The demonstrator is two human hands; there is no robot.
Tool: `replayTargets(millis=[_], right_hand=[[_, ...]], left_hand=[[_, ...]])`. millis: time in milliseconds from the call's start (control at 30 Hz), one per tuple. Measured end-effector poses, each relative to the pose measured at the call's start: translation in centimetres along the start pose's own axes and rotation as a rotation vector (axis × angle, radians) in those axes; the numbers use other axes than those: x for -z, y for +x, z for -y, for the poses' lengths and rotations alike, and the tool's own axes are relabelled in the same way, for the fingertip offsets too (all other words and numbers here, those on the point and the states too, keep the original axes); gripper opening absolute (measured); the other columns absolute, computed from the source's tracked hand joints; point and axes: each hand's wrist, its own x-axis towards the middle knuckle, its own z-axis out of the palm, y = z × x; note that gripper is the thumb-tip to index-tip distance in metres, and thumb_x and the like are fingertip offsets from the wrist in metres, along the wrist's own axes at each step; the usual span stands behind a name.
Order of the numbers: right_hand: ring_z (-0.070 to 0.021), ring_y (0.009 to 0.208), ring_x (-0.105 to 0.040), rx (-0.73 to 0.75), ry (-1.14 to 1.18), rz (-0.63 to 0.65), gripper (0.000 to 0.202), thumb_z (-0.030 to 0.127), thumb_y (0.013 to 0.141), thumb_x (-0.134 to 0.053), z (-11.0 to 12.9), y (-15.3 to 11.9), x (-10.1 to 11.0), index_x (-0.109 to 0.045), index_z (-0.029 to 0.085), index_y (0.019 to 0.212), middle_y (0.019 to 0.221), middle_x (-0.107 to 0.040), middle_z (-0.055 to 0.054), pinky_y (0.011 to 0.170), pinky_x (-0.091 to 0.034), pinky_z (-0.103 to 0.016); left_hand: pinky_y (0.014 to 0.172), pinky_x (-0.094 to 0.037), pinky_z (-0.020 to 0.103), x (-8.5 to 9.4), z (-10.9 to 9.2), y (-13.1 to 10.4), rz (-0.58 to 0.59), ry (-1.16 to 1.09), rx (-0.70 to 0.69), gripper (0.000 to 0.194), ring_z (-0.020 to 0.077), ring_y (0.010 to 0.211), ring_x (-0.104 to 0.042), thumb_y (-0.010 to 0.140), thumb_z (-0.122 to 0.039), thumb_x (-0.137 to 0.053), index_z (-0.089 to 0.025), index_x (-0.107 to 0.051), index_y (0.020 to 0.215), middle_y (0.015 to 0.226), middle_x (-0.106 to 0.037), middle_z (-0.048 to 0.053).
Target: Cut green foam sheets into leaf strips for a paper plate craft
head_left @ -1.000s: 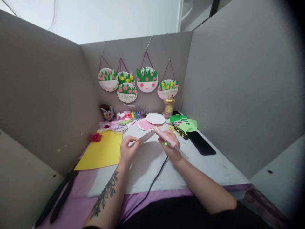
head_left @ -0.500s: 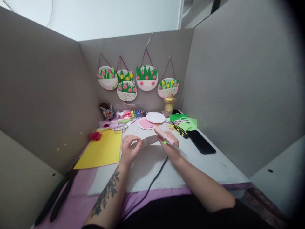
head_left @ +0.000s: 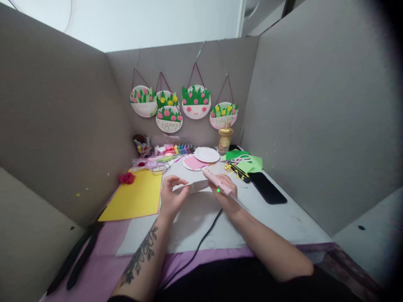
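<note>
A snagged cord (head_left: 203,240) could jerk the glue gun (head_left: 215,181), gripped by the right hand (head_left: 230,197). The left hand (head_left: 171,198) pinches the white piece (head_left: 199,184) between both hands — a drip might burn skin, or mark the pink sheet (head_left: 194,161) beyond.

Paper (head_left: 135,201) left, glue gun (head_left: 217,182) between, phone (head_left: 268,188) right
Scissors (head_left: 238,159) lie on the bench (head_left: 267,228) beyond the phone; plates (head_left: 196,111) hang behind.

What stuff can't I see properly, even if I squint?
Head view: right end of the white piece, hidden behind the right hand.
Head view: upper end of the black cord, behind that hand too.
Head view: lower writing on the white HAPPY plate, too small to read.
</note>
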Motion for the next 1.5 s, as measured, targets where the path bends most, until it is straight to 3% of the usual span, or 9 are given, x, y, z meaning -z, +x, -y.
replayTargets(millis=[367, 1033, 1500], right_hand=[[-0.0213, 0.08, -0.065, 0.032, 0.011, -0.016, 0.012, 0.026, 0.087, -0.058, -0.1, -0.1, -0.1, -0.068, 0.02, 0.089, 0.083, -0.071, -0.006, 0.079, -0.05, -0.038], [-0.0202, 0.077, -0.064, 0.019, 0.011, 0.013, 0.011, 0.025, 0.087, -0.059, 0.4, 0.1, 0.1, -0.069, 0.02, 0.087, 0.08, -0.07, -0.006, 0.074, -0.051, -0.036], [-0.0197, 0.076, -0.064, 0.025, 0.026, 0.022, 0.01, 0.02, 0.085, -0.057, 0.6, -0.1, 0.2, -0.067, 0.02, 0.082, 0.079, -0.069, -0.005, 0.074, -0.05, -0.035]], left_hand=[[0.074, -0.044, 0.029, 0.2, -0.2, 0.1, 0.011, -0.043, 0.104, 0.036, 0.0124, 0.072, -0.059, 0.072, -0.021, -0.069, -0.024, -0.038, 0.089, 0.074, -0.066, -0.002], [0.065, -0.041, 0.025, 0.4, -0.4, 0.1, 0.036, -0.035, 0.096, 0.031, 0.0121, 0.069, -0.063, 0.072, -0.019, -0.067, -0.023, -0.04, 0.086, 0.073, -0.067, -0.003], [0.074, -0.044, 0.032, 0.3, -0.6, 0.3, 0.008, 0.027, 0.024, 0.038, 0.0155, 0.078, -0.064, 0.072, -0.023, -0.069, -0.023, -0.039, 0.095, 0.079, -0.07, 0.001]])
